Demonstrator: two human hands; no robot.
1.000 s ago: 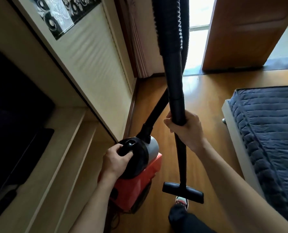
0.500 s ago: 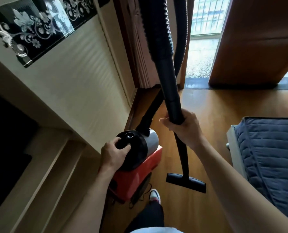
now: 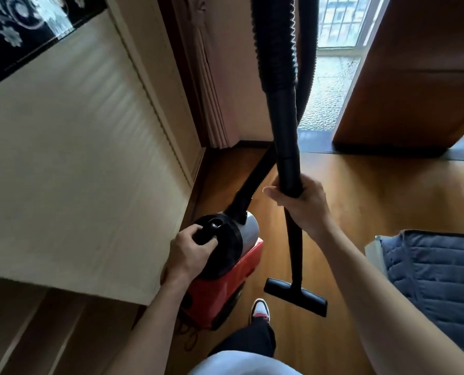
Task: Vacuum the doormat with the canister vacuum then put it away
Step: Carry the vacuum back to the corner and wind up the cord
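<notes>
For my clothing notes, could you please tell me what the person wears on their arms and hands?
Nothing visible: left hand and right hand are gloveless, no rings or watch showing; left forearm and right forearm bare, no sleeve in view.

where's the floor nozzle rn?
Head view, lower centre: the floor nozzle sits at the bottom of the wand gripped by the right hand, just right of the red canister the left hand holds, and just ahead of the shoe.

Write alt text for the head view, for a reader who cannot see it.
A person's left hand grips the top handle of a red canister vacuum; the right hand holds its black wand, floor nozzle at the bottom. Wooden floor, pale cabinet on the left, blue quilt on the right.
</notes>
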